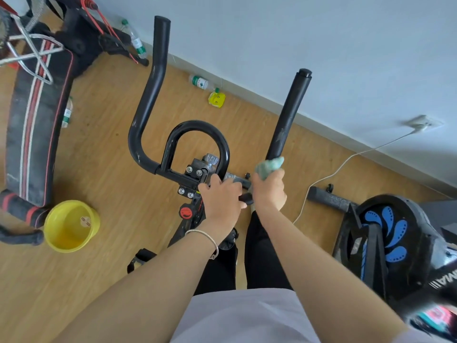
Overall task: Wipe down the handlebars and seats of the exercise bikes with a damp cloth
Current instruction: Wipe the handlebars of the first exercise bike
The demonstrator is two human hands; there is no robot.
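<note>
Handlebars, cloth gripped by right hand

My right hand grips a green cloth around the base of the right handlebar; my left hand holds the crossbar just beside it. Yellow bucket on the floor, left.

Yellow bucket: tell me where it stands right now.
Head view, lower left: the yellow bucket stands on the wooden floor, left of the bike's handlebars and close beside the red-and-black padded bar of the neighbouring bench.
</note>
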